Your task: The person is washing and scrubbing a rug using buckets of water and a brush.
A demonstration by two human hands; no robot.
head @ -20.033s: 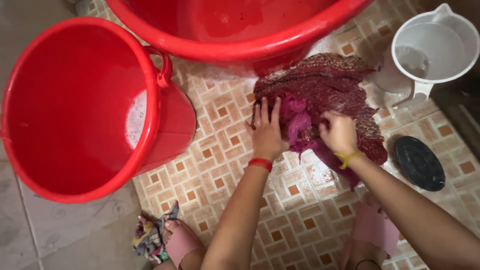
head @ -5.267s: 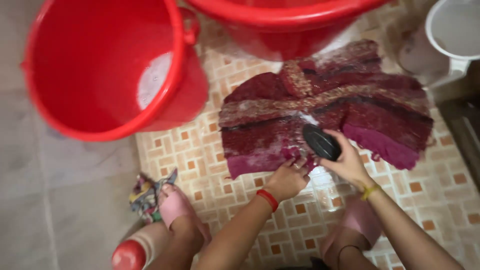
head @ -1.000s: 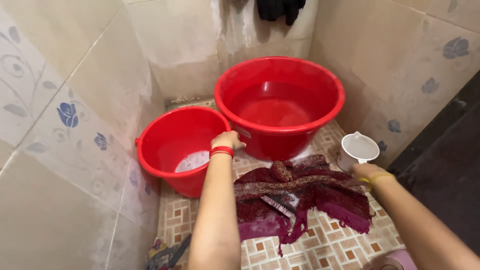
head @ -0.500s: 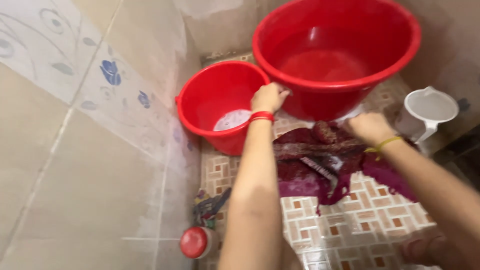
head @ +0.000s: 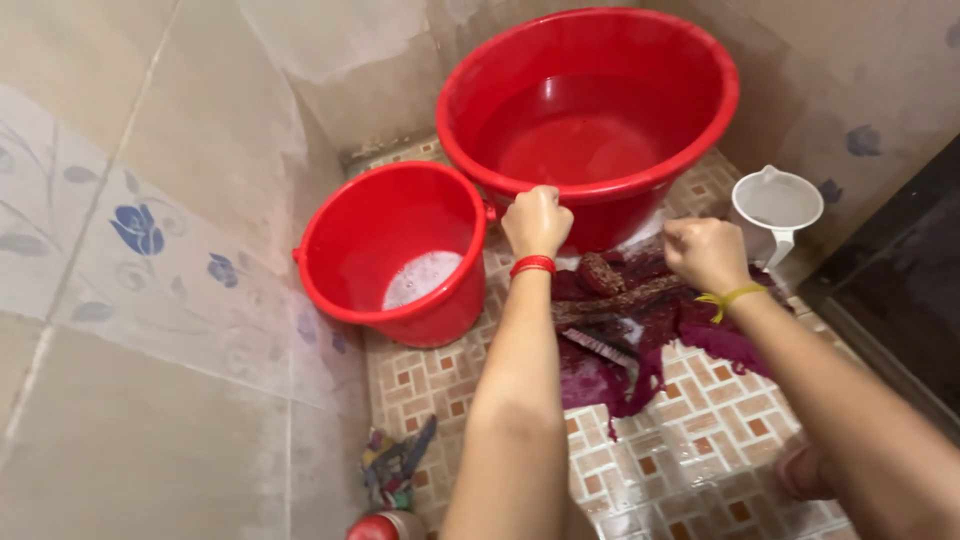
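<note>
My left hand (head: 537,222), with a red band at the wrist, is closed on the near rim of a big red tub (head: 700,140) that holds water. My right hand (head: 705,252), with a yellow thread at the wrist, is a fist just above a wet maroon garment (head: 610,385) spread on the tiled floor in front of the tub. Nothing shows in its fingers. A scrubbing brush (head: 598,346) lies on the garment between my arms.
A smaller red bucket (head: 340,290) with foamy water stands left of the tub, against the tiled wall. A white jug (head: 776,205) stands at the right, beside a dark doorway (head: 900,290). A colourful rag (head: 395,462) and a red-capped bottle (head: 385,526) lie near my feet.
My left hand moved from the smaller bucket's edge to the big tub's rim. My right hand left the jug's side, came over the garment and closed. The brush stayed on the cloth.
</note>
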